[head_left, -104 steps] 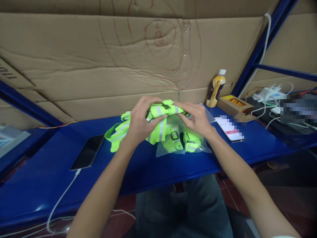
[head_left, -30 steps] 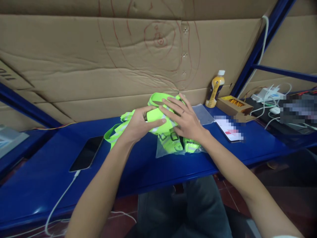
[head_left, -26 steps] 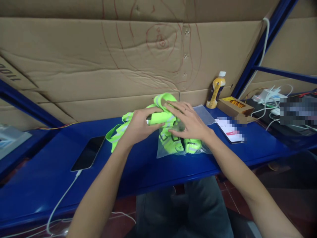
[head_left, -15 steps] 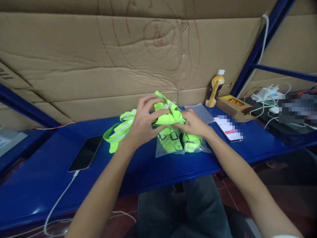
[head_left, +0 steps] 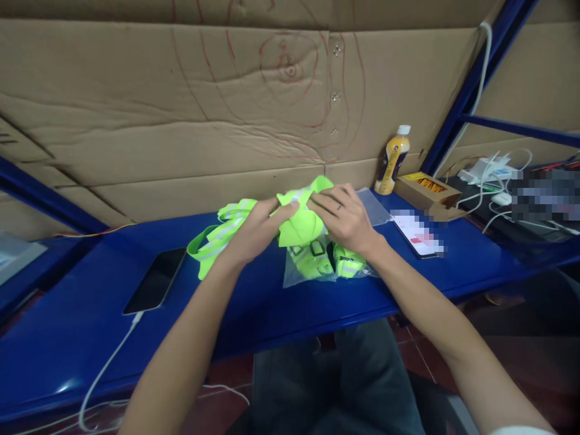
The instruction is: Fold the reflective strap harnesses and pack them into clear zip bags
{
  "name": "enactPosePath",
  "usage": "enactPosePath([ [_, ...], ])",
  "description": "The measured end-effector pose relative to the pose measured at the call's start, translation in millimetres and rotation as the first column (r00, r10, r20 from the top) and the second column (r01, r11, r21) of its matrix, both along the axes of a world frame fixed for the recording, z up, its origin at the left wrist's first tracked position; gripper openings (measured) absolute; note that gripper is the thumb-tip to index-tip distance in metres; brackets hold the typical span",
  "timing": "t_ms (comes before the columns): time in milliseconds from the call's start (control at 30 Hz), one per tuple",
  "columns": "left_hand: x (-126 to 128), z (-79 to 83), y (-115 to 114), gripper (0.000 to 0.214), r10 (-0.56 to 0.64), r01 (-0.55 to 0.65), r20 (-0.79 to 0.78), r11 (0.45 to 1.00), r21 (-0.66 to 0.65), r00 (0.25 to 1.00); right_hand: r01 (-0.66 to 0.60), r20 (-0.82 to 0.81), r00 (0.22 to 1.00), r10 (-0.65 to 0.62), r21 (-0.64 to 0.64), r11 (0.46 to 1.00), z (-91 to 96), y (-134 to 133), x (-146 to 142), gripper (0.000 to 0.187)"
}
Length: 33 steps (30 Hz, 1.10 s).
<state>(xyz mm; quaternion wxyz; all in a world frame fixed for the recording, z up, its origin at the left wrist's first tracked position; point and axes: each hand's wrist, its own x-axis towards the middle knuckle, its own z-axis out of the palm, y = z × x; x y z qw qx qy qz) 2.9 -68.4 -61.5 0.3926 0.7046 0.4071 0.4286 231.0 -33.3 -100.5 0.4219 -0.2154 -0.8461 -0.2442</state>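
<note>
Between my two hands is a folded bundle of neon yellow-green reflective strap (head_left: 302,225) with pale stripes, held up off the table. My left hand (head_left: 263,226) grips its left side, the thumb lying on top. On the right side my right hand (head_left: 348,219) has its fingers curled over the bundle. Below it, two clear bags hold similar straps: the left bag (head_left: 312,263) shows black buckles, the right bag (head_left: 350,263) sits partly under my right hand. A loose neon reflective strap (head_left: 211,244) lies left of my left hand, partly hidden behind my wrist.
On the blue table (head_left: 272,308) a black phone (head_left: 156,281) with a white cable lies at left. To the right are a flat clear bag (head_left: 376,208), a lit phone (head_left: 414,235), a drink bottle (head_left: 393,162) and an open cardboard box (head_left: 428,193). A cardboard wall (head_left: 136,90) stands behind.
The strap bundle has been turned and folded more compactly; its raised loop has come down. My right hand has moved up over it, and my left fingers have closed on its left side.
</note>
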Motion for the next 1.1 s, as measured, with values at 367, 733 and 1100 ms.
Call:
enactPosePath([
  [367, -6, 0.5, 6, 0.041, 0.112, -0.114, 0.055, 0.992, 0.048, 0.992, -0.115, -0.075, 0.992, 0.104, -0.166, 0.979, 18.1, -10, 7, 0.081],
  [733, -9, -0.7, -2, 0.024, 0.096, 0.162, -0.421, 0.828, 0.537, 0.902, -0.455, -0.366, 0.888, 0.277, -0.621, 0.638, 10.4, 2, 10, 0.068],
  [1100, 5, -16.7, -3, 0.046, 0.241, 0.021, -0.319, 0.767, 0.642, 0.917, -0.485, -0.421, 0.874, 0.242, -0.726, 0.487, 20.7, -5, 16, 0.052],
])
